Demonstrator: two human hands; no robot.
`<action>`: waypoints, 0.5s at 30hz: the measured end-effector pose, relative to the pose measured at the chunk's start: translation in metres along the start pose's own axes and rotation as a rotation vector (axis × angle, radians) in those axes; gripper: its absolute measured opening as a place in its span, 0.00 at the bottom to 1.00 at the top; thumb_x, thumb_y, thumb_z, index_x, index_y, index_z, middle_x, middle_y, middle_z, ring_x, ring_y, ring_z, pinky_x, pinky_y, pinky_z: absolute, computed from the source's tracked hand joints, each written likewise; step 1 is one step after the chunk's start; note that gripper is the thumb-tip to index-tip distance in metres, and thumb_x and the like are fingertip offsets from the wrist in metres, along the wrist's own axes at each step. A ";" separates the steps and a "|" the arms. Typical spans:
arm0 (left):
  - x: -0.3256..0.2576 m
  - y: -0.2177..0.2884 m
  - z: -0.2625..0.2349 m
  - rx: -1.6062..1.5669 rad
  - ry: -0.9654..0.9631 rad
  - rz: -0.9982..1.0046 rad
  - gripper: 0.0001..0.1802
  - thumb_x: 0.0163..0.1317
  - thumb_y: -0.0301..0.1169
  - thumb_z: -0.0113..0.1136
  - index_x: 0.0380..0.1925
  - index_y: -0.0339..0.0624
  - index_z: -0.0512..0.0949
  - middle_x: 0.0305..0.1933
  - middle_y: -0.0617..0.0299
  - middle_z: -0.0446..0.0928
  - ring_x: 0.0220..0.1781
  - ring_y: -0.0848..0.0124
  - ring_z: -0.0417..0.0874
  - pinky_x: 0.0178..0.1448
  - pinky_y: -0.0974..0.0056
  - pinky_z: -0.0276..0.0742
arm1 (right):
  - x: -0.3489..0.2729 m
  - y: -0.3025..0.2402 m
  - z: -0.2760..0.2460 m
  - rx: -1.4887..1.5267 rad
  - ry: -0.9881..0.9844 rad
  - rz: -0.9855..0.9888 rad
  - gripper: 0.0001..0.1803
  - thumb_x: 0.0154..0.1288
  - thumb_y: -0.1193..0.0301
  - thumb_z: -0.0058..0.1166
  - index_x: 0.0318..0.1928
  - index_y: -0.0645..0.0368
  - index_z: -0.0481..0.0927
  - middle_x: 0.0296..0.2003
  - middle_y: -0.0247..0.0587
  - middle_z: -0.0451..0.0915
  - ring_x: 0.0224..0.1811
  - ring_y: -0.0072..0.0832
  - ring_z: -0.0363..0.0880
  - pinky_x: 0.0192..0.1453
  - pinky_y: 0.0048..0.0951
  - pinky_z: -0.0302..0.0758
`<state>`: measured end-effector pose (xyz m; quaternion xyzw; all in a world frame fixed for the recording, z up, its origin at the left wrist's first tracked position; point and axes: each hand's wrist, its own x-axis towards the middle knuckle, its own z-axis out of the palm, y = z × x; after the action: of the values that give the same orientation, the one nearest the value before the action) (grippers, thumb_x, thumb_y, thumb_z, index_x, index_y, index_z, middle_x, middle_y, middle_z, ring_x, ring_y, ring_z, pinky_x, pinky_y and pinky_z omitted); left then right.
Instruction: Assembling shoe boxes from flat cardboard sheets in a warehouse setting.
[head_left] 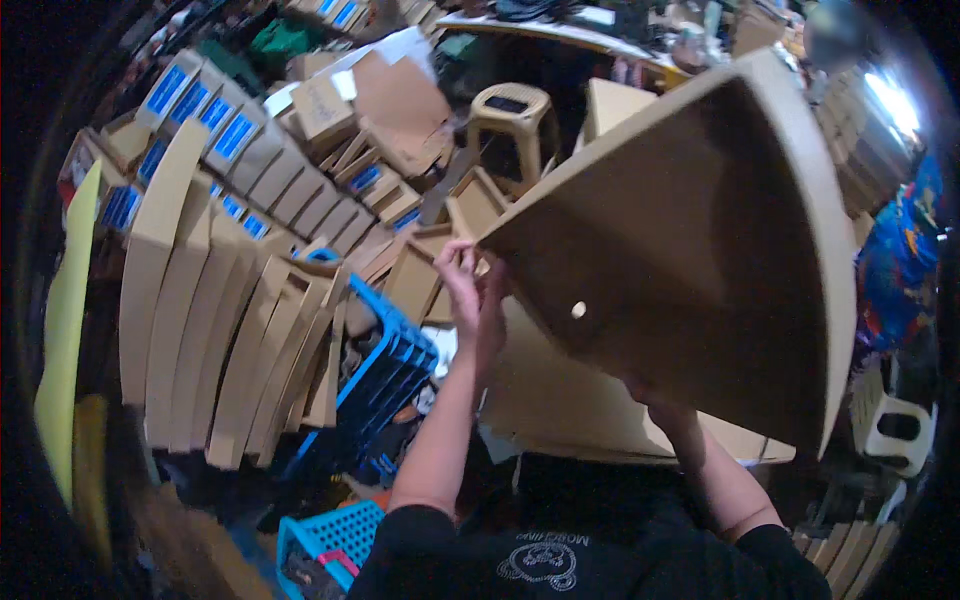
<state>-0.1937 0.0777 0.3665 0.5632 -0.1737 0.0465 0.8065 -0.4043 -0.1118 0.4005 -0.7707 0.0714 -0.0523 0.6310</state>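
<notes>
A large, shallow cardboard tray (690,240) is held up tilted in front of me, its dark inner side facing me. A small round hole shows light through its base. At the tray's left corner is my left hand (472,295), its fingers bent around the cardboard edge. My right hand (668,405) grips the lower edge; its fingertips are partly hidden in shadow. Beneath the tray lies a flat cardboard sheet or stack (560,385) on the work surface.
Several upright cardboard trays (200,330) are stacked at the left beside a blue crate (385,350). Boxes with blue labels (235,135) line the far left. A plastic stool (510,125) stands behind; a turquoise basket (335,530) sits near my left elbow. A white chair (893,425) is at right.
</notes>
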 end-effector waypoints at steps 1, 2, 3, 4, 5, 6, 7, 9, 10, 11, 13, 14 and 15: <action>0.006 -0.017 -0.006 0.015 0.001 0.052 0.27 0.72 0.38 0.61 0.64 0.40 0.64 0.62 0.58 0.68 0.55 0.69 0.77 0.51 0.65 0.80 | 0.007 0.009 -0.008 0.281 -0.014 0.102 0.22 0.67 0.65 0.65 0.59 0.58 0.81 0.52 0.42 0.83 0.55 0.35 0.80 0.63 0.39 0.76; 0.010 -0.029 -0.014 0.113 -0.028 0.135 0.26 0.72 0.36 0.60 0.64 0.39 0.64 0.64 0.58 0.66 0.56 0.68 0.76 0.52 0.65 0.81 | 0.014 0.015 -0.014 0.264 0.044 0.088 0.22 0.67 0.65 0.65 0.59 0.58 0.81 0.52 0.42 0.83 0.55 0.35 0.80 0.63 0.39 0.76; 0.012 -0.029 -0.005 0.161 -0.097 0.248 0.26 0.72 0.35 0.60 0.63 0.38 0.64 0.65 0.58 0.64 0.58 0.67 0.76 0.52 0.65 0.82 | 0.004 0.006 -0.025 0.103 0.100 -0.097 0.25 0.63 0.64 0.69 0.59 0.58 0.80 0.53 0.42 0.83 0.56 0.35 0.79 0.63 0.39 0.76; 0.008 -0.013 -0.004 0.148 -0.094 0.070 0.24 0.74 0.34 0.57 0.63 0.38 0.63 0.64 0.58 0.64 0.58 0.67 0.77 0.52 0.66 0.84 | 0.009 0.004 -0.031 -0.055 0.119 -0.250 0.29 0.60 0.63 0.72 0.60 0.58 0.79 0.54 0.43 0.82 0.57 0.36 0.79 0.63 0.40 0.75; 0.002 -0.002 -0.003 0.031 -0.070 0.043 0.22 0.75 0.34 0.55 0.63 0.41 0.61 0.60 0.59 0.67 0.56 0.68 0.78 0.52 0.65 0.85 | 0.015 0.011 -0.036 -0.292 0.160 -0.260 0.34 0.55 0.61 0.75 0.60 0.58 0.78 0.55 0.44 0.81 0.58 0.36 0.78 0.63 0.40 0.75; 0.001 -0.001 -0.010 0.056 -0.099 0.126 0.22 0.76 0.35 0.54 0.63 0.42 0.60 0.57 0.60 0.68 0.54 0.69 0.78 0.52 0.65 0.85 | 0.022 0.012 -0.038 -0.523 0.188 -0.262 0.38 0.51 0.59 0.78 0.61 0.59 0.77 0.56 0.44 0.80 0.58 0.37 0.77 0.64 0.40 0.75; -0.001 -0.002 -0.014 0.079 -0.121 0.205 0.22 0.77 0.36 0.54 0.63 0.44 0.59 0.54 0.60 0.70 0.53 0.70 0.78 0.51 0.65 0.85 | 0.027 0.005 -0.038 -0.540 0.238 -0.266 0.38 0.51 0.59 0.78 0.61 0.59 0.77 0.56 0.44 0.80 0.58 0.37 0.77 0.64 0.40 0.75; -0.007 0.005 -0.009 0.308 -0.095 0.183 0.18 0.78 0.38 0.53 0.60 0.43 0.65 0.48 0.61 0.73 0.48 0.72 0.78 0.50 0.64 0.84 | 0.037 -0.010 -0.039 -0.287 0.331 -0.383 0.44 0.46 0.57 0.81 0.61 0.60 0.75 0.56 0.46 0.79 0.58 0.39 0.77 0.64 0.41 0.74; -0.005 0.006 -0.007 0.292 -0.117 0.198 0.18 0.78 0.38 0.53 0.60 0.43 0.65 0.48 0.61 0.73 0.48 0.72 0.78 0.50 0.64 0.84 | 0.041 -0.008 -0.040 -0.295 0.359 -0.394 0.44 0.46 0.57 0.81 0.61 0.60 0.75 0.56 0.46 0.79 0.58 0.39 0.77 0.64 0.41 0.74; -0.004 0.005 -0.005 0.357 -0.176 0.138 0.16 0.78 0.39 0.52 0.57 0.42 0.68 0.46 0.61 0.73 0.45 0.72 0.78 0.50 0.64 0.84 | 0.043 0.001 -0.040 -0.215 0.384 -0.387 0.54 0.44 0.57 0.83 0.68 0.57 0.64 0.63 0.45 0.70 0.66 0.39 0.68 0.71 0.43 0.67; -0.002 -0.003 -0.017 0.421 -0.244 0.092 0.15 0.78 0.39 0.51 0.54 0.40 0.71 0.44 0.60 0.74 0.42 0.73 0.78 0.49 0.64 0.84 | 0.045 -0.001 -0.046 -0.135 0.419 -0.393 0.66 0.41 0.57 0.85 0.75 0.53 0.53 0.70 0.44 0.62 0.75 0.40 0.59 0.78 0.45 0.60; 0.000 -0.008 -0.028 0.506 -0.287 0.118 0.15 0.79 0.39 0.50 0.52 0.39 0.73 0.42 0.60 0.74 0.41 0.72 0.79 0.48 0.64 0.84 | 0.045 -0.011 -0.050 -0.131 0.380 -0.391 0.70 0.41 0.58 0.85 0.76 0.53 0.45 0.72 0.45 0.56 0.76 0.40 0.56 0.79 0.46 0.58; 0.004 -0.016 -0.035 0.592 -0.328 0.144 0.15 0.80 0.39 0.49 0.50 0.37 0.75 0.41 0.60 0.74 0.40 0.72 0.79 0.48 0.63 0.85 | 0.045 -0.020 -0.053 -0.127 0.340 -0.388 0.75 0.41 0.60 0.85 0.77 0.53 0.37 0.74 0.46 0.51 0.78 0.40 0.53 0.81 0.47 0.56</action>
<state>-0.1779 0.1034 0.3429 0.7589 -0.3191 0.0604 0.5644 -0.3686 -0.1671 0.4298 -0.7883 0.0306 -0.2964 0.5383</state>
